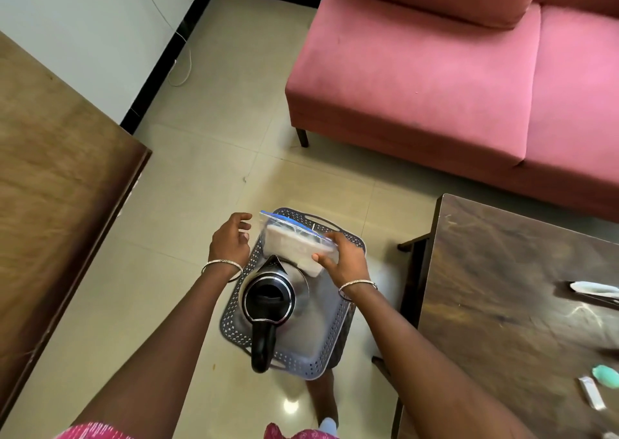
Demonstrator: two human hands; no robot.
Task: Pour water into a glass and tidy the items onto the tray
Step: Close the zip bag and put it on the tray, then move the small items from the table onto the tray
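Note:
A grey perforated tray (330, 344) hangs above the tiled floor; what holds it up is hidden. A steel kettle (269, 299) with a black lid and black handle stands on its left side. My right hand (345, 259) grips a clear zip bag (294, 237) with a blue seal and pale contents, held over the tray's far end just beyond the kettle spout. My left hand (231, 239) hovers at the tray's far left edge, fingers apart and holding nothing. No glass is in view.
A pink sofa (435, 80) fills the upper right. A dark wooden table (502, 287) at the right carries a white item (593, 289), a teal item (606, 375) and a small white packet (591, 393). A brown wooden surface (57, 170) runs along the left.

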